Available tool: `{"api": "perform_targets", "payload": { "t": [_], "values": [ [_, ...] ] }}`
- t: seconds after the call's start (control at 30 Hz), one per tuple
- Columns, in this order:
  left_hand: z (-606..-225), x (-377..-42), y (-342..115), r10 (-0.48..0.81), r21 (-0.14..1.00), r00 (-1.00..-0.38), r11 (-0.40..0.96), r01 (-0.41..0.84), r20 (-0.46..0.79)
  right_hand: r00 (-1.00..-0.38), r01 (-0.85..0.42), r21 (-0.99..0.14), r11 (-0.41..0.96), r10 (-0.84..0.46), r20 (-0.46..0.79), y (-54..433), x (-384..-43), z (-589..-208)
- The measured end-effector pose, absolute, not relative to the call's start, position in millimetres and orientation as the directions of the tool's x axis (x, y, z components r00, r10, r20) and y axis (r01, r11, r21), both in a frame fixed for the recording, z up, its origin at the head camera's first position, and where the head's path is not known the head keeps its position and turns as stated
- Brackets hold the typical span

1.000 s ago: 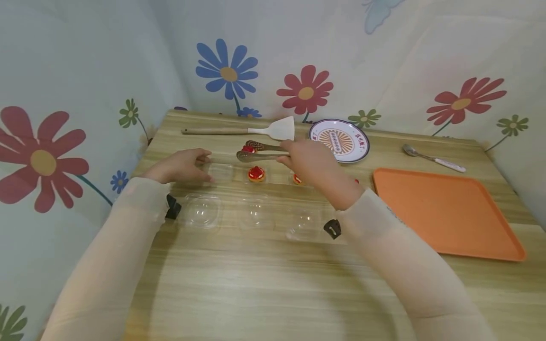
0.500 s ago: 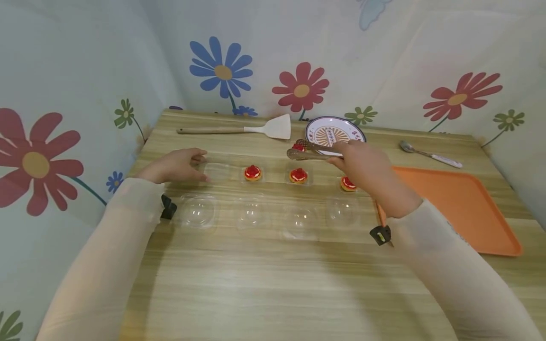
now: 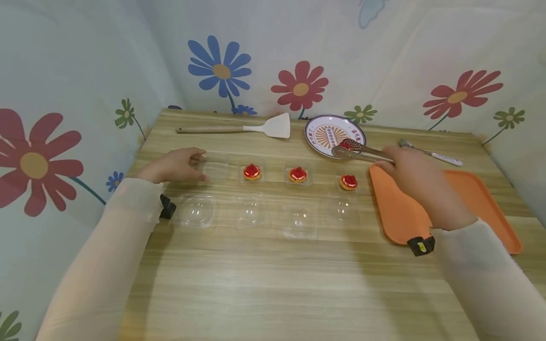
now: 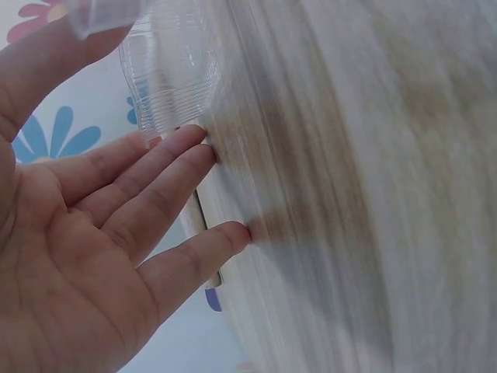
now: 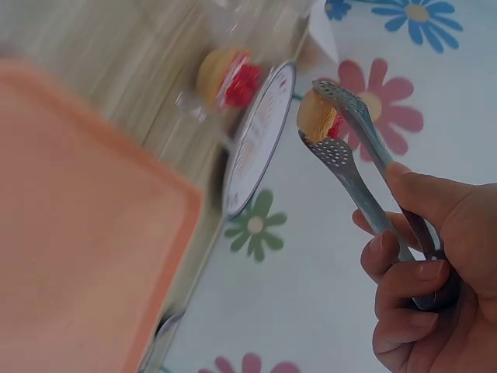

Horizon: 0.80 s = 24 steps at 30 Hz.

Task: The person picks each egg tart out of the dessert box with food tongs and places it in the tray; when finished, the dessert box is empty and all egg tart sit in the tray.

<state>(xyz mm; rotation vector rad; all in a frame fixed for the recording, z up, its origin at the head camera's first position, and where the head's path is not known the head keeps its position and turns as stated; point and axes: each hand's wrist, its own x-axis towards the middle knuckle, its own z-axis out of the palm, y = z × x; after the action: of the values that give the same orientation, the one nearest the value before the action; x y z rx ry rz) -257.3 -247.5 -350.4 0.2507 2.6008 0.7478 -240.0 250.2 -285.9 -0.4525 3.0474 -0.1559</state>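
Observation:
My right hand (image 3: 411, 177) grips metal tongs (image 5: 361, 167) with perforated ends. Between those ends is a small tart (image 5: 314, 116) with a red topping, raised over the right side of the round patterned plate (image 3: 315, 138) in the head view. My left hand (image 3: 177, 166) rests at the leftmost clear plastic container (image 3: 215, 170), thumb and fingers spread around its edge. In the left wrist view, the fingertips (image 4: 237, 233) are down at the wooden table. Three more tarts, left (image 3: 252, 171), middle (image 3: 297, 174) and right (image 3: 349, 182), sit in a row of clear containers.
Domed clear lids (image 3: 197, 211) lie in a row in front of the containers. An orange tray (image 3: 396, 213) lies at the right, partly behind my right forearm. Behind are a white spatula (image 3: 277, 126) with a wooden handle and a spoon (image 3: 445, 159).
My right hand has moved right with the tongs and the tart, from behind the containers to the plate and tray. My left hand has stayed at the leftmost container.

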Motion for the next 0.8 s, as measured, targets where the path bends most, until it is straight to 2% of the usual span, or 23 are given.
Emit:
{"api": "perform_targets", "payload": {
  "t": [0.47, 0.8],
  "values": [
    [-345.6, -255.8, -245.1, 0.285, 0.541, -0.893, 0.839, 0.056, -0.349, -0.972, -0.184, -0.125, 0.975, -0.199, -0.121, 330.8, -220.1, -301.8],
    [-348.8, -255.3, -243.9, 0.281, 0.542, -0.892, 0.839, 0.048, -0.355, -0.968, -0.108, -0.141, 0.984, -0.137, -0.212, 359.6, -210.9, -311.7]
  ]
}}
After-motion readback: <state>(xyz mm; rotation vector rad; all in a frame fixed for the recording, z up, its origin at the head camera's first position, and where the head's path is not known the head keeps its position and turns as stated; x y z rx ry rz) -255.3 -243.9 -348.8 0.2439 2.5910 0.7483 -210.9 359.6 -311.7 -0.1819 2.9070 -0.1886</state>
